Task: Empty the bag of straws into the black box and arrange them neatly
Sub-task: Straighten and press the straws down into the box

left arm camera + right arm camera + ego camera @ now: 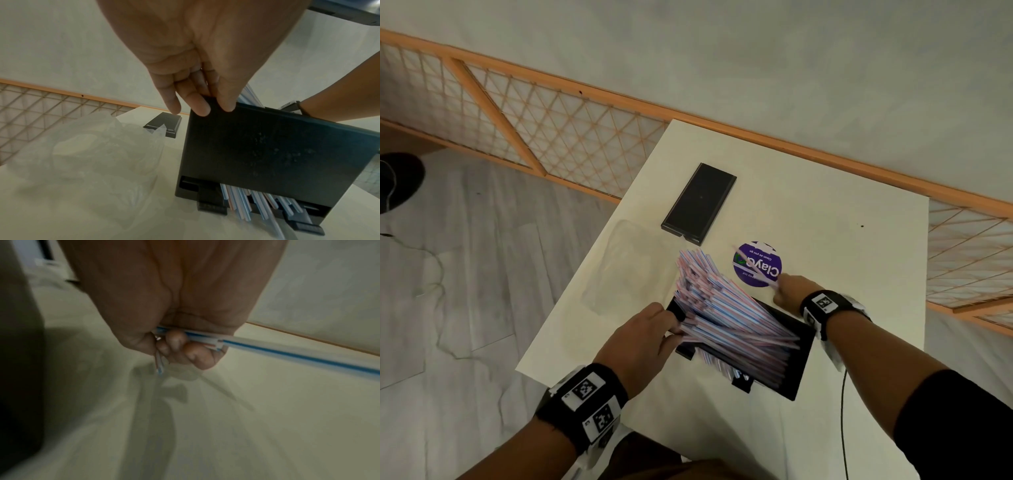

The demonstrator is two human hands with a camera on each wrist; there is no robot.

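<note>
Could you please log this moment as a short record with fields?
left hand: grips the edge of the black box, tilting it
right hand: holds stray straws
straws in box: a loose bundle, fanning out past the rim
plastic bag: lies emptied on the table
lid: flat, apart from the box

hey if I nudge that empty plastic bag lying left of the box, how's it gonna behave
The plastic bag looks thin, crumpled and see-through, so it is probably floppy and very light. A nudge would likely crumple or slide it across the smooth table rather than move it as one piece.
</note>
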